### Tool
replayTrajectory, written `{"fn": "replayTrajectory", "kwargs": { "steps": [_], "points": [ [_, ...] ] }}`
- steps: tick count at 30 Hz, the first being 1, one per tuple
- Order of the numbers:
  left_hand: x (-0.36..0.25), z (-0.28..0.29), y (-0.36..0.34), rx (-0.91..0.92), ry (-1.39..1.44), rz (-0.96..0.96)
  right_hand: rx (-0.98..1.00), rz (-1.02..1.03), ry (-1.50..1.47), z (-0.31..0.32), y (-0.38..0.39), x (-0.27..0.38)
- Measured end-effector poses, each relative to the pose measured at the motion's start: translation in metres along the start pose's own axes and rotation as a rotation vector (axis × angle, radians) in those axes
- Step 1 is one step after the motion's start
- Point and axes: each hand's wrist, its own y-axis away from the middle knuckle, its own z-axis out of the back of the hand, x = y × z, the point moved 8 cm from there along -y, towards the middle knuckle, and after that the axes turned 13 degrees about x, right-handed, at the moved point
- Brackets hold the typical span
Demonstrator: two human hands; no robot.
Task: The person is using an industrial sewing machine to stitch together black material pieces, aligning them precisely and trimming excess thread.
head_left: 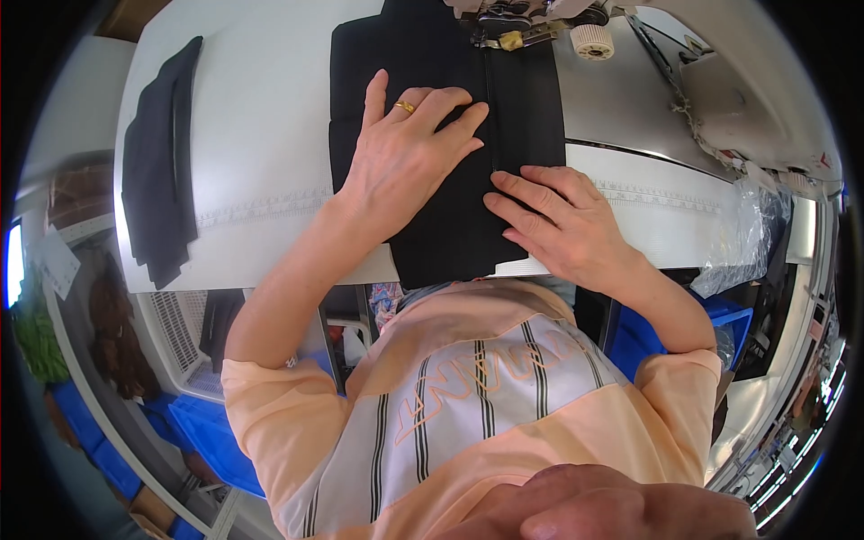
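A piece of black fabric (432, 243) lies under the head of a white sewing machine (531, 27), with a narrow seam or slit running lengthwise down it. My left hand (414, 144) rests on the fabric left of that line, fingers spread and slightly bent, a gold ring on one. My right hand (553, 216) lies lower down at the right, fingers apart, their tips on the fabric beside the line. A second black fabric piece (155, 162) lies at the left of the white table (261, 108).
A printed measuring strip (256, 205) runs across the tabletop. Crumpled clear plastic (742, 229) hangs at the right edge. Below the table are a white plastic basket (175, 333) and blue bins (207, 436) on the left, with another blue bin (729, 315) on the right.
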Motion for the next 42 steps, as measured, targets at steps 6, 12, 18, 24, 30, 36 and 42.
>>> {"fn": "replayTrajectory", "kwargs": {
  "steps": [6,12,18,24,30,36,42],
  "points": [
    [-0.001,-0.002,-0.004,0.084,-0.008,0.022,-0.018,0.000,-0.008,0.001,0.000,-0.001],
    [-0.001,-0.002,-0.005,0.111,0.032,0.056,0.005,0.023,-0.005,0.003,0.002,-0.006],
    [-0.002,-0.004,-0.004,0.115,0.046,0.070,0.015,0.037,-0.016,0.004,0.003,-0.007],
    [-0.001,-0.005,-0.005,0.130,0.037,0.074,0.016,0.046,-0.032,0.004,0.002,-0.009],
    [0.003,-0.005,-0.005,0.121,0.017,0.079,0.008,0.053,-0.007,0.003,0.000,-0.010],
    [0.007,-0.004,-0.007,0.115,0.022,0.061,0.019,0.049,-0.010,0.003,-0.006,-0.010],
    [0.010,-0.006,-0.008,0.132,-0.009,0.077,-0.004,0.044,0.016,0.003,-0.008,-0.011]
  ]
}}
